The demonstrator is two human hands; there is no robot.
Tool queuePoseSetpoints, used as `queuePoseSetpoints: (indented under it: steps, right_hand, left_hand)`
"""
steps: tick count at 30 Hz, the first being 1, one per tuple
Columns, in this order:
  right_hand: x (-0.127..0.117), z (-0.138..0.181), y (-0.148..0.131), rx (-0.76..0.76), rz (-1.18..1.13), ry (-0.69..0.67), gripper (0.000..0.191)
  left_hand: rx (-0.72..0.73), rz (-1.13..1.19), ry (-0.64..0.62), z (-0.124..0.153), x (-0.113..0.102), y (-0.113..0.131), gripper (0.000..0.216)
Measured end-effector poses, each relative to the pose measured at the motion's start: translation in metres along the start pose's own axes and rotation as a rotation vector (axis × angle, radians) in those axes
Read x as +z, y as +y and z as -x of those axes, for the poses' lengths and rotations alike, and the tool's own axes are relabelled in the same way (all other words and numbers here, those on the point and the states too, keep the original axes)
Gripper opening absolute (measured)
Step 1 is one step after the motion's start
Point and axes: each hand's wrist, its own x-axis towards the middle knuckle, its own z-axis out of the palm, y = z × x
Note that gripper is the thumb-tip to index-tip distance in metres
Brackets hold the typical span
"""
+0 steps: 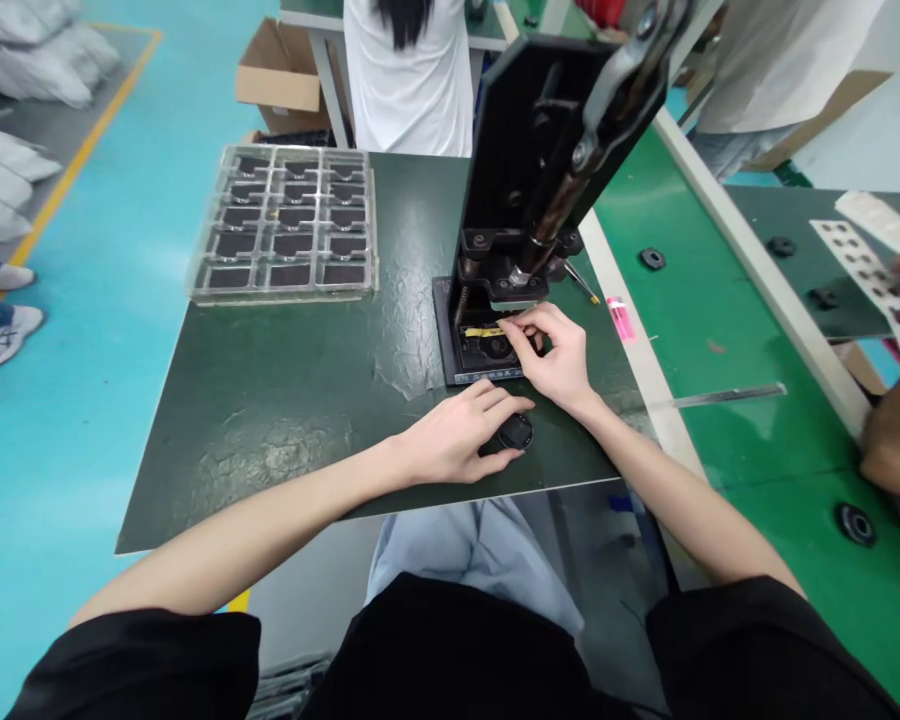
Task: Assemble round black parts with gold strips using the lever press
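On the table near its front edge, my left hand [465,432] has its thumb and fingers closed around the sides of a round black plastic part [516,431]. Above and to the right, my right hand [556,352] reaches into a black hand press [499,170], thumb and fingertips pinched together. Those fingertips are at the right end of a yellow strip [481,332] over the press base [450,350]; what they hold is too small to tell. A dark round shape [497,346] sits in the base, partly covered by my right hand.
A clear plastic tray [285,297] with dark rectangular compartments stands on the left of the table. To the right runs a green conveyor belt [735,340] carrying black parts [652,259]. People work across and at right. A cardboard box [277,85] stands behind.
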Motion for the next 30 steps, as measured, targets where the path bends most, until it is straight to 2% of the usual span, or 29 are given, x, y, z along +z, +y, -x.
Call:
queuePoseSetpoints:
  steps: [2, 7, 11, 15, 21, 23, 26, 30]
  right_hand:
    - [0.0, 0.0, 0.001, -0.016, -0.011, 0.008, 0.026]
    - [0.0, 0.0, 0.002, 0.001, -0.013, -0.011, 0.025]
    - [-0.001, 0.0, 0.003, -0.001, -0.025, -0.013, 0.025]
    - [0.0, 0.0, 0.004, -0.032, -0.027, 0.001, 0.023]
    - [0.0, 0.0, 0.004, -0.014, 0.006, -0.018, 0.023]
    - [0.0, 0.0, 0.004, -0.015, 0.005, -0.022, 0.024]
    - [0.0, 0.0, 0.005, -0.019, 0.005, -0.024, 0.024]
    - [0.0, -0.002, 0.003, -0.063, -0.006, -0.004, 0.024]
  left_hand:
    - [-0.042, -0.045, 0.022, 0.001, 0.0, 0.002, 0.046]
    - [-0.13, -0.138, 0.116, 0.0, 0.002, 0.003, 0.069]
    - [-0.082, -0.076, 0.066, -0.001, 0.001, 0.002, 0.058]
    - [-0.099, -0.037, 0.086, -0.001, 0.003, 0.004, 0.049]
    - [-0.157, -0.073, 0.157, 0.001, 0.007, 0.004, 0.064]
    - [-0.159, -0.05, 0.138, 0.0, 0.004, 0.002, 0.068]
    - [-0.131, 0.007, 0.028, -0.003, -0.005, -0.002, 0.069]
    - [-0.089, 0.135, -0.082, -0.006, -0.014, -0.007, 0.06]
